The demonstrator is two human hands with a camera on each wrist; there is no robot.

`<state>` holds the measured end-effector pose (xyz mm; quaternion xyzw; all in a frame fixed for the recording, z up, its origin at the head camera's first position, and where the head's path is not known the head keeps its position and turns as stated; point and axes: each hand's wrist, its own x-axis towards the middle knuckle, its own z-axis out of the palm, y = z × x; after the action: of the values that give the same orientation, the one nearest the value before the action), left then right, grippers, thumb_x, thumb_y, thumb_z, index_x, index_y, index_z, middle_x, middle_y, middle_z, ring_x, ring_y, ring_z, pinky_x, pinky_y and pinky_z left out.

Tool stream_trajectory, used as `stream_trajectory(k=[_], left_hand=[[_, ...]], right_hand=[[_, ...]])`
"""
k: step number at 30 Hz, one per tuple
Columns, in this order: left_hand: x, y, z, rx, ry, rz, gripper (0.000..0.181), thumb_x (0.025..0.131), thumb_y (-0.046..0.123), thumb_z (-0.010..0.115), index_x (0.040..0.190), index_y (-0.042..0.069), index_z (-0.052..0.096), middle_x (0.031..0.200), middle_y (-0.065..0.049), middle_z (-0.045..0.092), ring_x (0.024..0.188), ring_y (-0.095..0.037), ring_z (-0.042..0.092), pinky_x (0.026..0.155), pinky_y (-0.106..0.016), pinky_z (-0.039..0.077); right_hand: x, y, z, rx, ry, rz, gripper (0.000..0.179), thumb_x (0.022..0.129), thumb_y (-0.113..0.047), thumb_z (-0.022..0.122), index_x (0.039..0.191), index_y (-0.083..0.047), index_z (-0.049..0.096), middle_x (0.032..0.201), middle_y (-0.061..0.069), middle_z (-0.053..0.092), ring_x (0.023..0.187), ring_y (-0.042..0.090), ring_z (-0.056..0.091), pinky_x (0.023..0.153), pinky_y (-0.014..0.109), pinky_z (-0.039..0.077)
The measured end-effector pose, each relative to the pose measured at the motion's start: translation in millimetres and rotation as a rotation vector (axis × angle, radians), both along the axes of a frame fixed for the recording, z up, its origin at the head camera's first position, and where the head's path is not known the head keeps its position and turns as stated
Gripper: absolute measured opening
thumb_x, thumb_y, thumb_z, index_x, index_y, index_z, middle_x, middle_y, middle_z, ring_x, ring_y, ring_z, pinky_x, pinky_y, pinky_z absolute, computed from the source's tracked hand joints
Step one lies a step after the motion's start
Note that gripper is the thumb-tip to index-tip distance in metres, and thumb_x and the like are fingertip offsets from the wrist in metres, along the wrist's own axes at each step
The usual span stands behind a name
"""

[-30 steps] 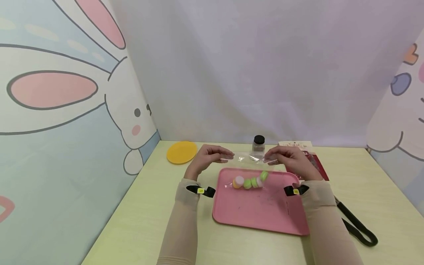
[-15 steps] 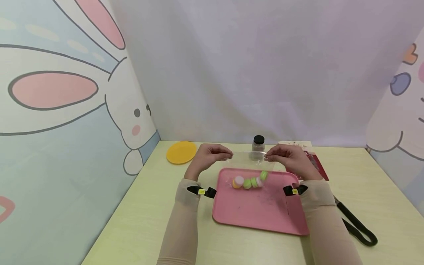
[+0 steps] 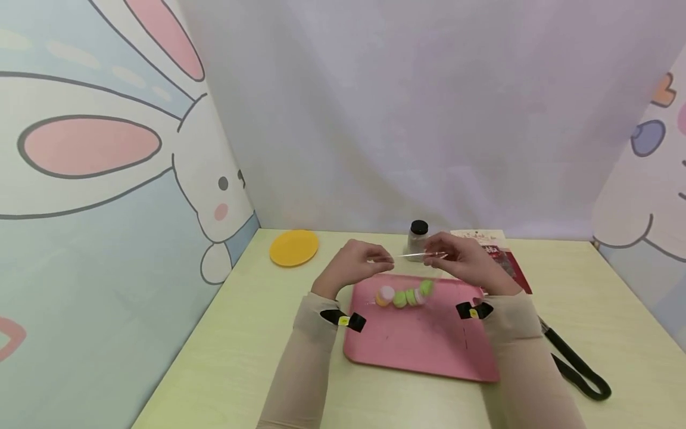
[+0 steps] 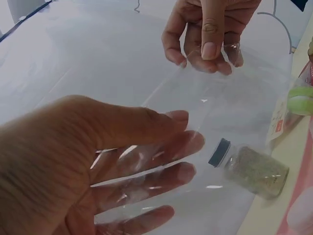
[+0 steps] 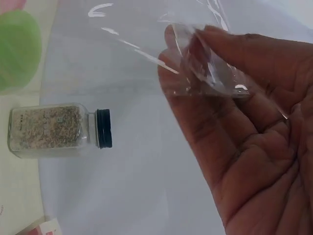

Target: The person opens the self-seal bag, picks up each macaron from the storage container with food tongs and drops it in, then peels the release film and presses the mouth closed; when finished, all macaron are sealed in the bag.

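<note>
A clear plastic bag (image 3: 412,267) hangs between my two hands above the pink tray (image 3: 423,345). My left hand (image 3: 355,265) pinches one top corner between thumb and forefinger; the left wrist view shows its other fingers behind the film. At the opposite corner, my right hand (image 3: 465,259) pinches the bunched film (image 5: 210,73) with thumb and fingertips. Low in the bag, in a row, lie several round green, pink and yellow pieces (image 3: 411,297) that look like macarons. A green one (image 4: 301,101) shows at the left wrist view's right edge.
Behind the bag stands a black-lidded glass jar (image 3: 418,241) of brownish grains. A yellow plate (image 3: 293,248) lies at the back left. A red and white packet (image 3: 506,259) lies back right, and black-handled tongs (image 3: 576,357) lie right of the tray.
My left hand has moved right and slightly down, closer to my right hand. The film between them has gone from taut to slacker. The right hand has hardly moved.
</note>
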<state>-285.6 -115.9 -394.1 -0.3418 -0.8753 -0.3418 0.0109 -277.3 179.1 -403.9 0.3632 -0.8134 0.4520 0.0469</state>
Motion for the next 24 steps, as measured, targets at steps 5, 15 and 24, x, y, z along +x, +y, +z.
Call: stream_trajectory(k=[5,15,24], left_hand=[[-0.4,2.9,-0.6,0.0,0.006,-0.001,0.012,0.095,0.029,0.072,0.101,0.022,0.078,0.093,0.014,0.074,0.082,0.001,0.067,0.075,-0.022,0.054],[-4.9,-18.4,-2.9,0.036,-0.064,0.055,0.014,0.095,0.029,0.073,0.105,0.02,0.078,0.095,0.014,0.074,0.087,0.0,0.068,0.08,-0.025,0.056],[-7.1,-31.0,0.7,0.001,-0.041,0.093,0.014,0.096,0.029,0.071,0.105,0.021,0.078,0.093,0.014,0.071,0.086,-0.005,0.064,0.082,-0.026,0.055]], right_hand=[[0.5,-7.3,-0.3,0.108,-0.047,0.017,0.026,0.096,-0.014,0.07,0.121,-0.019,0.067,0.113,-0.002,0.071,0.102,0.015,0.071,0.078,0.03,0.059],[-1.4,11.6,-2.2,0.181,0.021,-0.091,0.012,0.094,-0.018,0.074,0.103,-0.026,0.072,0.099,-0.007,0.074,0.091,0.009,0.071,0.075,0.03,0.058],[-0.2,22.8,-1.3,0.185,-0.096,-0.154,0.015,0.095,-0.018,0.073,0.109,-0.021,0.072,0.104,-0.004,0.073,0.098,0.015,0.071,0.078,0.029,0.058]])
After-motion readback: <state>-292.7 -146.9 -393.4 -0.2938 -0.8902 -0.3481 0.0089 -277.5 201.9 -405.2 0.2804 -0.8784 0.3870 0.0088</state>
